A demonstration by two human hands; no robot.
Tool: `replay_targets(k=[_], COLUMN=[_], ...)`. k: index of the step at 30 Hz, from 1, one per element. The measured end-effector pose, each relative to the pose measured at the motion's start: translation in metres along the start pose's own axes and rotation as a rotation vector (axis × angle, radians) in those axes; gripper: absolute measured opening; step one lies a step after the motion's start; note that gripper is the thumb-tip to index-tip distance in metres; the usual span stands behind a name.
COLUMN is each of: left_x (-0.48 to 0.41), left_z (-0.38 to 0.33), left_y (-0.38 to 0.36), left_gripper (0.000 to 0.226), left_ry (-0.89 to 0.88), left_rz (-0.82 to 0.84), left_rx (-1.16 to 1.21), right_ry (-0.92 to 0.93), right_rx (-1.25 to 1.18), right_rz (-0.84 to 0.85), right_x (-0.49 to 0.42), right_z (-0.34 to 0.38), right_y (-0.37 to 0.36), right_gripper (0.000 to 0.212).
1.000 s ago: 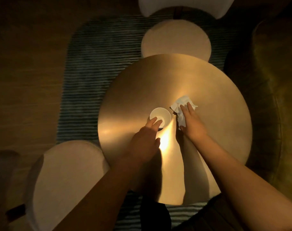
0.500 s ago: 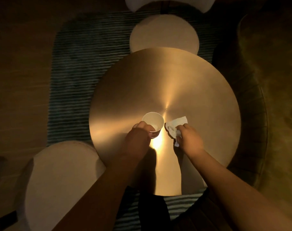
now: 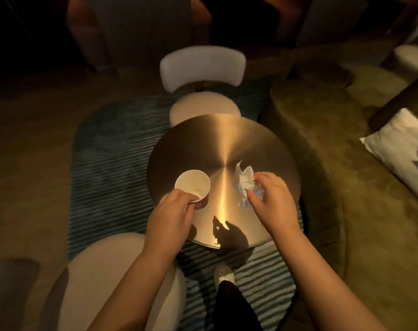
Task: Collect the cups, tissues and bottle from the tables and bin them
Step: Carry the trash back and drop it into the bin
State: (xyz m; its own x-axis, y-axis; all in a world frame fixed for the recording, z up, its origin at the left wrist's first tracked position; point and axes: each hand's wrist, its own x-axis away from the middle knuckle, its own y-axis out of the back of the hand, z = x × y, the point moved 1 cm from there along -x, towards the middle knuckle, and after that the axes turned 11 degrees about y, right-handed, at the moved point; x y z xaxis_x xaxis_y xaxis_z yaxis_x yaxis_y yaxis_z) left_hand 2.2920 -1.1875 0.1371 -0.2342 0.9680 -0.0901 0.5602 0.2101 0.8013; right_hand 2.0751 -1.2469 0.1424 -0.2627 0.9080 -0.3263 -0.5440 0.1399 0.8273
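Note:
A white paper cup with a reddish outside is held above the round brass table; my left hand grips its near rim and side. A crumpled white tissue hangs over the table's right half, pinched between the thumb and fingers of my right hand. Both things are off the tabletop, and their shadows fall near the table's front edge. No bottle and no bin are in view.
A pale chair stands behind the table and a pale round stool at the front left. An olive sofa with a white cushion curves along the right. A striped rug lies underneath. My shoe is by the table's base.
Both hands have lifted off the tabletop, the left with the cup and the right with the tissue. The view has pulled back and up, so the table looks smaller.

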Motion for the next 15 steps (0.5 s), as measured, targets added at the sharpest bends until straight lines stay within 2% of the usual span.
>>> replay_targets(k=[4,7,11,15], left_x=[0.072,0.120,0.173,0.223], left_z=[-0.007,-0.018,-0.045,-0.089], left_y=[0.068,0.110,0.143,0.154], left_gripper=[0.019,0.019,0.020,0.019], left_ry=[-0.139,-0.204,-0.313,-0.483], left_rz=[-0.039,-0.008,0.089,0.173], left_rx=[0.066,0.125,0.182,0.190], right_ry=[-0.056,-0.105,-0.209,-0.320], right_rx=[-0.043,-0.057,0.017,0.075], right_rz=[-0.186,-0.207,-0.214,-0.317], right_x=[0.098,0.171,0.239,0.301], right_z=[0.081,0.129,0.159,0.173], right_y=[0.055,0.085,0.122,0.172], right_gripper=[0.021,0.021,0.026,0.032])
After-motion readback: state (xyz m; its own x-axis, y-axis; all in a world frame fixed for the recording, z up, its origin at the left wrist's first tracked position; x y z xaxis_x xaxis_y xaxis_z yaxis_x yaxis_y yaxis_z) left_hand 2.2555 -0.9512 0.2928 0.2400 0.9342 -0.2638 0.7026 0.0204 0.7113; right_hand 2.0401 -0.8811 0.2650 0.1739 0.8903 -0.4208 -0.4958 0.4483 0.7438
